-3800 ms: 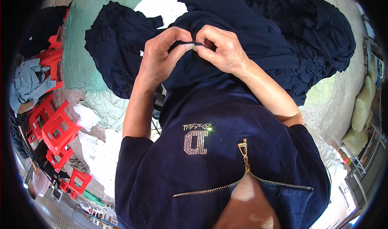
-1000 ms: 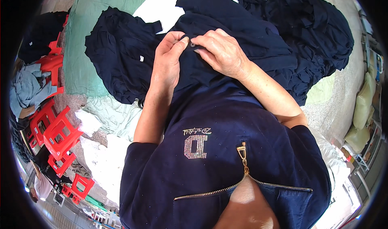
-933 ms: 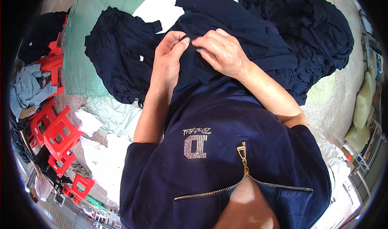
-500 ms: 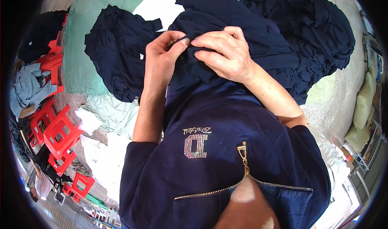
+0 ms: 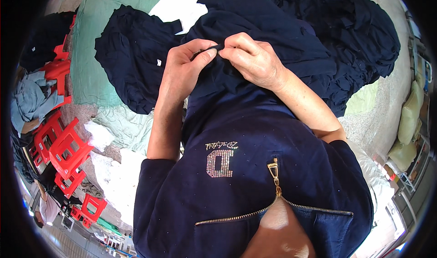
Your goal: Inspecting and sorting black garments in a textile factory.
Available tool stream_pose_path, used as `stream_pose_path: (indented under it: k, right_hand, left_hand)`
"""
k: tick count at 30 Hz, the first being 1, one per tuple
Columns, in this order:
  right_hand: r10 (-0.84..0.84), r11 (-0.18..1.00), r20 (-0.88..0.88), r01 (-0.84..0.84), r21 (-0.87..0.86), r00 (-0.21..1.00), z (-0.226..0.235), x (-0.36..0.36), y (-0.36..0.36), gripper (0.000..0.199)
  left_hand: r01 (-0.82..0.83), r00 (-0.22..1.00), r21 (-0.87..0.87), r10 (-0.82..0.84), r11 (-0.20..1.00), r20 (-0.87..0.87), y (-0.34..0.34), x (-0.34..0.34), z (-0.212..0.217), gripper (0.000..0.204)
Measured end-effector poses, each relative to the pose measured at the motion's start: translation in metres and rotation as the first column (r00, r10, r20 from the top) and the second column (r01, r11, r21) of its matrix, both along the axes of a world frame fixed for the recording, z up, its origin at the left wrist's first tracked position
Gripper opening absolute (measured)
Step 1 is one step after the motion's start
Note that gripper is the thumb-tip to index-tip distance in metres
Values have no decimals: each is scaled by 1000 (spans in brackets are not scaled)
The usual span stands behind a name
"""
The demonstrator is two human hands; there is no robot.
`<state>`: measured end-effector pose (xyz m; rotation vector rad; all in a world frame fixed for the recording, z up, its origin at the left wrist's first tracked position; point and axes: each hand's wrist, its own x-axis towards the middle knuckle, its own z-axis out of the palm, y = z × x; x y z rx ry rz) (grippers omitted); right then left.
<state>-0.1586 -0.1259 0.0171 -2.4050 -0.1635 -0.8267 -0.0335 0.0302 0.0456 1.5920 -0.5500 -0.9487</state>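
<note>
A dark navy garment (image 5: 255, 28) is bunched over my lap and spreads away from me. My left hand (image 5: 184, 69) pinches a fold of its edge between thumb and forefinger. Close to it on the right, my right hand (image 5: 255, 60) has its thumb and fingers pressed together on the same edge. The fingertips of both hands nearly meet, with a short stretch of dark cloth raised between them. Any small thing inside the pinch is too hidden to make out.
Dark navy clothes lie in a heap (image 5: 132, 57) at the left and a larger pile (image 5: 355, 35) at the right. A green sheet (image 5: 91, 71) covers the floor at far left, beside red plastic stools (image 5: 68, 151). Pale sacks (image 5: 409, 117) stand at the right edge. Another person (image 5: 48, 208) is at lower left.
My right hand's fingers have curled in more and closed on the edge. My left fingertips have shifted slightly to the right and down, still pinching the cloth.
</note>
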Motion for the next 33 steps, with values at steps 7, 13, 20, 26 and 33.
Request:
stream_pose_path:
  k: [7,13,20,26,33]
  right_hand:
    - [21,1000,0,-21,4,1000,-3,3,0,12]
    - [7,996,-95,1,90,995,4,0,4,15]
    - [-39,890,-160,107,444,986,7,6,7,25]
    - [-61,957,-281,135,255,958,4,2,9,24]
    - [-79,954,-273,153,259,959,-3,2,9,20]
  left_hand:
    - [-12,1000,17,12,1000,-17,0,-4,-10,21]
    - [14,999,-142,-8,990,42,3,-2,-21,15]
    - [94,946,-122,-51,988,320,-2,2,-15,18]
    - [89,970,-78,-69,993,232,-2,5,-11,17]
    - [99,882,-92,-44,991,469,-2,0,-20,17]
